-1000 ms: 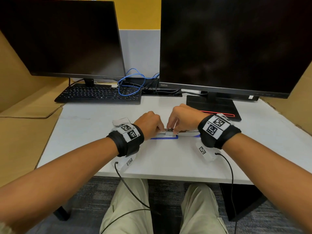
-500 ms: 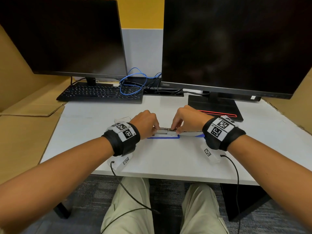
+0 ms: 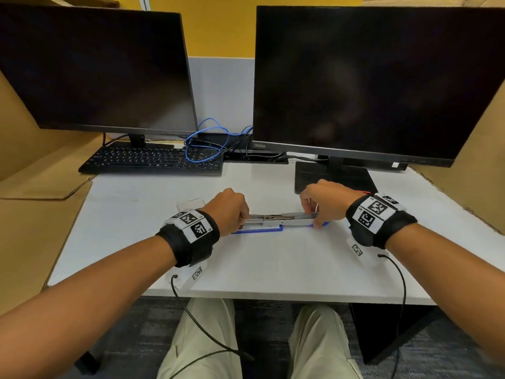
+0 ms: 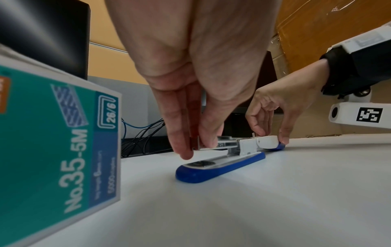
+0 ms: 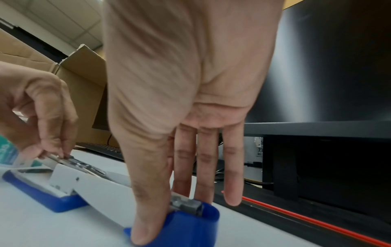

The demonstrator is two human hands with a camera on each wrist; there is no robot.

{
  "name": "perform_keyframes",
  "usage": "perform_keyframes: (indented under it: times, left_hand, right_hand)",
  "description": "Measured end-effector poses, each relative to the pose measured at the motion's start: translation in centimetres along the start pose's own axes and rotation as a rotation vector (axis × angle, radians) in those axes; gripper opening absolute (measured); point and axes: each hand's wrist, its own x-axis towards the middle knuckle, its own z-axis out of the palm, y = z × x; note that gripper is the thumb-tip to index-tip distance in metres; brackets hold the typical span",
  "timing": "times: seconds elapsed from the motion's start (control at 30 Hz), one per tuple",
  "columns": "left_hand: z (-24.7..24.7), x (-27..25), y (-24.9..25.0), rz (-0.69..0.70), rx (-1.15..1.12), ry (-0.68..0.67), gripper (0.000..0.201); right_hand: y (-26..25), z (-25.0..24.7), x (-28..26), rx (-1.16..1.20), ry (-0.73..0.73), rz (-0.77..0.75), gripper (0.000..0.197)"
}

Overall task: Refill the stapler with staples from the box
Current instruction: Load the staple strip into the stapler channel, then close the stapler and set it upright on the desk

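The blue-and-white stapler point(image 3: 276, 222) lies opened out flat on the white desk point(image 3: 273, 263), its blue base point(image 4: 220, 165) to the left and its cover point(image 5: 101, 185) folded out to the right. My left hand point(image 3: 232, 212) pinches the front end of the metal magazine point(image 4: 224, 142) between thumb and fingers point(image 4: 182, 150). My right hand point(image 3: 322, 203) grips the blue tip of the cover point(image 5: 190, 222), thumb in front and fingers behind. The teal staple box point(image 4: 57, 142) stands just left of my left wrist, mostly hidden in the head view.
Two dark monitors point(image 3: 369, 77) stand at the back, the right one's base point(image 3: 333, 176) just behind my right hand. A black keyboard point(image 3: 153, 160) and blue cable point(image 3: 205, 143) lie far left. Cardboard panels point(image 3: 32, 214) flank the desk.
My right hand has slid to the right, away from the left hand, to the far tip of the cover. The left hand has stayed at the magazine's front end.
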Motion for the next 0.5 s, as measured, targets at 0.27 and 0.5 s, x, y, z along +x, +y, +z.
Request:
perform_keyframes:
  times: [0.27,0.5]
  left_hand:
    - [-0.1,0.1,0.2,-0.002,0.006,-0.01,0.026]
    - [-0.2,0.1,0.1,0.01,0.007,-0.022,0.025]
  right_hand:
    - [-0.2,-1.9,-0.3,-0.055,0.022,-0.066,0.027]
    - [-1.4,-4.4,-0.4,-0.025,0.075,-0.154,0.037]
